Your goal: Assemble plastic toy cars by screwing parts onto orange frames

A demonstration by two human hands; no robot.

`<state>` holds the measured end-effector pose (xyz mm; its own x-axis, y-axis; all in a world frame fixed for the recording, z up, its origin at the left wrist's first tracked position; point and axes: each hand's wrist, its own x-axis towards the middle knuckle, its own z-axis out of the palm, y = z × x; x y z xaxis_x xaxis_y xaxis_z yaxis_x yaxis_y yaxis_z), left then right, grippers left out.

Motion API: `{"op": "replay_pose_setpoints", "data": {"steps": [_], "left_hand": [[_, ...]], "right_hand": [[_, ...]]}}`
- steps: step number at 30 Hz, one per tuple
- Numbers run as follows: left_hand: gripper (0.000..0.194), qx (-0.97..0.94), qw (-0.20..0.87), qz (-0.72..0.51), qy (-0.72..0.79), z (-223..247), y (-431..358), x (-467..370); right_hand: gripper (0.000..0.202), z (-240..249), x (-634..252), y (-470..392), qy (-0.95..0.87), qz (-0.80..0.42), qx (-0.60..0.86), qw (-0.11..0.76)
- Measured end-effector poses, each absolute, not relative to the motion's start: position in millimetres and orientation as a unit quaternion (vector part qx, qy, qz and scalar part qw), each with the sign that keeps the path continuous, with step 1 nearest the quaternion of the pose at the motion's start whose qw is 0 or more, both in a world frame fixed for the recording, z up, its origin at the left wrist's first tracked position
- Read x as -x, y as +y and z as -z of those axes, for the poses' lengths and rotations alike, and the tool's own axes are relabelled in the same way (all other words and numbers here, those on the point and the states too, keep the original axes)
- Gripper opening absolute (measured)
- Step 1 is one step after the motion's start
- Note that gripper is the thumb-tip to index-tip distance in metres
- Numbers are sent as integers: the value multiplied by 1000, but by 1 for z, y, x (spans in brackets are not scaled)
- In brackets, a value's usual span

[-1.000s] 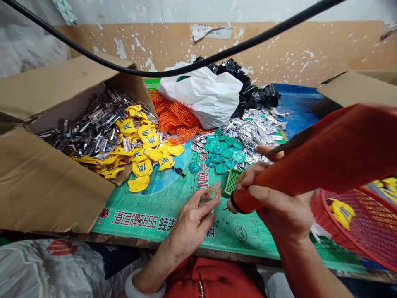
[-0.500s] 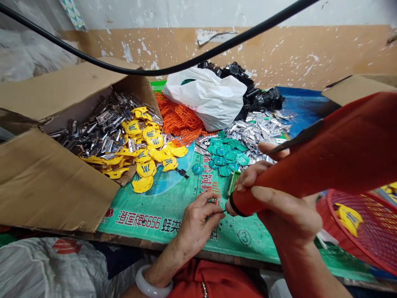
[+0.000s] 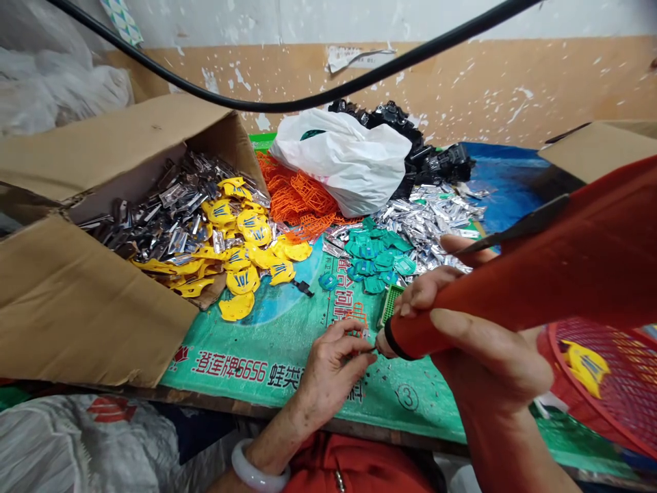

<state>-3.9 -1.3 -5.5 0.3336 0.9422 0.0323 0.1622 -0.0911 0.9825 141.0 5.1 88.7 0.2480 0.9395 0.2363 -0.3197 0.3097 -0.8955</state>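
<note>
My left hand [image 3: 328,363], in from the bottom with a pale bangle at the wrist, has its thumb and fingertips pinched together on a small dark piece. My right hand [image 3: 477,335] is wrapped round a thick red tool [image 3: 513,274] with a black ring near its narrow end and a dark lever along its top. The tool's tip meets the small piece at my left fingertips; the contact is too small to make out clearly. Beyond my hands lie teal pieces [image 3: 377,257] in a heap, and a small green basket [image 3: 391,305] stands behind the tip.
An open cardboard box [image 3: 92,301] with metal clips and yellow pieces [image 3: 254,226] is at left. Farther back are orange netlike pieces [image 3: 295,195], a white bag [image 3: 349,161], black parts [image 3: 441,164] and silver clips [image 3: 436,216]. A red basket [image 3: 606,418] stands right. A black cable [image 3: 277,106] hangs across the top.
My right hand and the red tool have shifted slightly right. My left hand has moved a little right too, still pinching at the tool's tip.
</note>
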Motion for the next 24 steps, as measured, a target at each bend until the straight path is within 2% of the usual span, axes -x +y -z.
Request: {"op": "replay_pose_setpoints", "data": {"steps": [24], "left_hand": [[18, -679, 465, -378, 424, 13, -2, 3]], "right_hand": [[54, -82, -147, 4, -433, -444, 384, 685]]}}
